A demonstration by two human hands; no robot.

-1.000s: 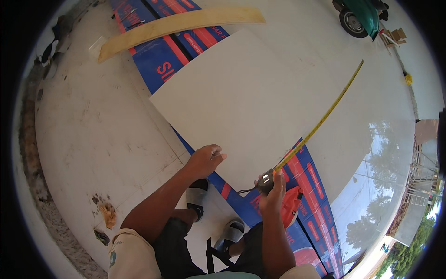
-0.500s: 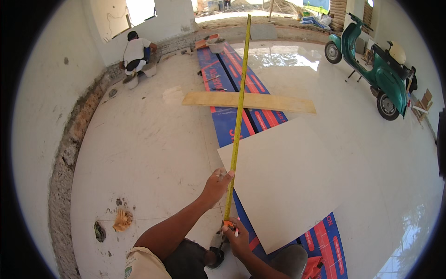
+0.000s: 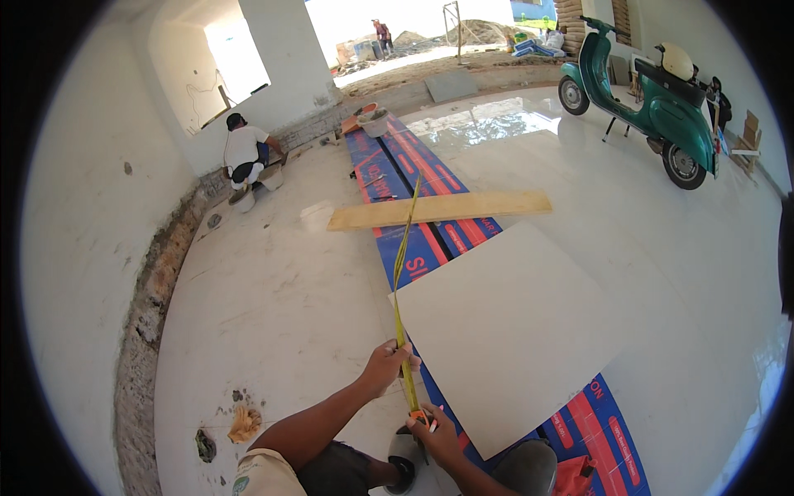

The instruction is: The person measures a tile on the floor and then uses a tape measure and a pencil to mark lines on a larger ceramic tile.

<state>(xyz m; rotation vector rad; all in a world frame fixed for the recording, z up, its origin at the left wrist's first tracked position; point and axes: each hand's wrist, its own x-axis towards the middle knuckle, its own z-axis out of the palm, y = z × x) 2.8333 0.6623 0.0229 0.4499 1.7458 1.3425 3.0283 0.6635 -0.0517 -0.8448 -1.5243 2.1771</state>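
Note:
My left hand [image 3: 386,369] is closed around the yellow blade of a tape measure [image 3: 402,260]. The blade rises from the hand, twisted partly edge-on, with its far end over a wooden plank. Below it, my right hand [image 3: 441,438] grips the tape's orange case, and a slim white and red item shows between its fingers, too small to name. To the right of both hands lies a large pale square tile [image 3: 509,335]. Under the tile runs a long strip of blue and red printed sheeting [image 3: 395,256]. The wooden plank [image 3: 488,204] lies across that strip beyond the tile.
A person [image 3: 246,149] crouches by the left wall near buckets [image 3: 241,199]. Another bucket [image 3: 373,123] stands at the strip's far end. A green scooter [image 3: 653,112] is parked at the right. Crumpled brown material [image 3: 244,423] lies left of my arm.
The tape blade, straight and reaching higher before, now looks shorter and twisted, its far end lower. Both hands still hold the tape. My view has tilted upward, showing more of the outdoors.

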